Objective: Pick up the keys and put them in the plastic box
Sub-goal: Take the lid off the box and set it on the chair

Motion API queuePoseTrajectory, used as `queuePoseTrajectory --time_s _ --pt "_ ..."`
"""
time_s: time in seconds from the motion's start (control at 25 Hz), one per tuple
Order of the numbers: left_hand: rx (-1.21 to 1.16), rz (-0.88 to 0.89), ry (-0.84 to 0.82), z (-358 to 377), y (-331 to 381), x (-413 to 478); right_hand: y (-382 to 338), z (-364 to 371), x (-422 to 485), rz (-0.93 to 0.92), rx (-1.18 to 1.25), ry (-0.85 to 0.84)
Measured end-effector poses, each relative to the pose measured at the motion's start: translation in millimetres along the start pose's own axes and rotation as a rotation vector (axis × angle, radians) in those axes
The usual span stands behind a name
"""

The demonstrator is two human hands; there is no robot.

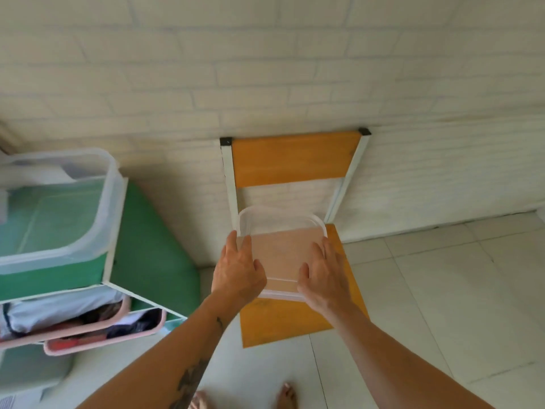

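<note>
A clear plastic box [281, 249] with a flat translucent lid sits on the orange seat of a chair [295, 323]. My left hand [239, 268] grips the box's left side, fingers over the lid edge. My right hand [324, 274] holds its right side the same way. No keys show in this view; the box's contents cannot be made out through the lid.
The chair's orange backrest [295, 160] leans against a white brick wall. At the left stands a green-and-white shelf unit [141, 246] with a large clear bin [59, 208] on top and pink bins [88, 329] of clothes below. White floor tiles spread to the right. My bare feet show at the bottom.
</note>
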State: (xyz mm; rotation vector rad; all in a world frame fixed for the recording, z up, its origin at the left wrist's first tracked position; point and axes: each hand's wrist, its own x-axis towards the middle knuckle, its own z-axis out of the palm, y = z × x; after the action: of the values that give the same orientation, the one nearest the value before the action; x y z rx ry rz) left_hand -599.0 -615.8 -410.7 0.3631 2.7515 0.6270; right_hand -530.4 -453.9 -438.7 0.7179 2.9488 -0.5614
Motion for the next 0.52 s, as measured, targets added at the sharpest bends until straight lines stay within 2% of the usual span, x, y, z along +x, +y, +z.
queuePoseTrajectory --time_s 0.32,0.52 --pt "0.088 -0.032 -0.185 145 -61 75 67 151 52 0.078 -0.037 -0.109" --pt "0.065 -0.021 -0.222 208 -94 101 90 211 75 0.088 -0.047 -0.117"
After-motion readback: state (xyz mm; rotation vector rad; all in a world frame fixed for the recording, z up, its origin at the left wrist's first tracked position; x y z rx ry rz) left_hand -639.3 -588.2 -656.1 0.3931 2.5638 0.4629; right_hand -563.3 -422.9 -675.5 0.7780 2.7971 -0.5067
